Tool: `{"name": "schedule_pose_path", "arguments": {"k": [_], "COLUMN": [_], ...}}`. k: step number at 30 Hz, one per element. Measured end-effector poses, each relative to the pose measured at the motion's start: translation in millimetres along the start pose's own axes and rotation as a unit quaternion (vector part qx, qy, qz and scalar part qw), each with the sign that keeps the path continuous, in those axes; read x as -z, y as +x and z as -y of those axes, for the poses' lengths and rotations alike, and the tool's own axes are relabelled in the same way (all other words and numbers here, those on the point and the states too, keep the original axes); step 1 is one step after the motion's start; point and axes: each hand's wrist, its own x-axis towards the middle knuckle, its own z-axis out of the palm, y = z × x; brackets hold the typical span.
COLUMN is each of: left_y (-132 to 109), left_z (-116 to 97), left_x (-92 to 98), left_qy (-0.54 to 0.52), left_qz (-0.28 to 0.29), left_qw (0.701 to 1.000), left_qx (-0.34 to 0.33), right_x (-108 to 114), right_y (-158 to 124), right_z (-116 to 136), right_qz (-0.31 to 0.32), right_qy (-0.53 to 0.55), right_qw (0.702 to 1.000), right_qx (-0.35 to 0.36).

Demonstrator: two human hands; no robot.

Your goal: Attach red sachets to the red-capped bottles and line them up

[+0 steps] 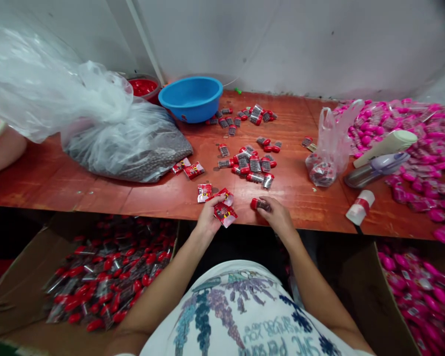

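My left hand (209,216) is closed on a few red printed packets (226,214) at the table's front edge. In my right hand (277,213) is a small clear container with a red cap (256,203), dark contents showing through its side. Another red packet (203,193) lies just beyond my left hand, and two more packets (194,170) rest beside the bulging plastic bag. Several similar red-capped containers (254,163) are scattered over the table in front of my hands, with a further group (232,129) near the blue basin.
A blue basin (193,99) and a large clear bag of dark grains (129,143) stand at the back left. Pink-capped containers (411,133) are heaped right, near a small plastic bag (322,165) and a white roll (360,207). Below the table, a cardboard box (15,282) holds red-capped containers.
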Motion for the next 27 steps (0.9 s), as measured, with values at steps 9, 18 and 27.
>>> {"name": "schedule_pose_path", "arguments": {"k": [9,18,27], "left_y": [-2,-4,-6], "left_z": [5,12,11], "left_x": [-10.4,-9.3,-12.0], "left_qy": [-0.018,0.010,0.010], "left_qz": [-0.015,-0.006,-0.028], "left_qw": [0.999,0.999,0.997], "left_qx": [0.022,-0.040,-0.073], "right_x": [-19,-27,-31], "right_y": [-27,-26,-26], "right_z": [45,59,55], "right_qz": [0.042,0.023,-0.003], "right_qy": [0.359,0.375,0.353], "right_qw": [0.929,0.923,0.934], "right_qx": [-0.080,-0.083,-0.058]}}
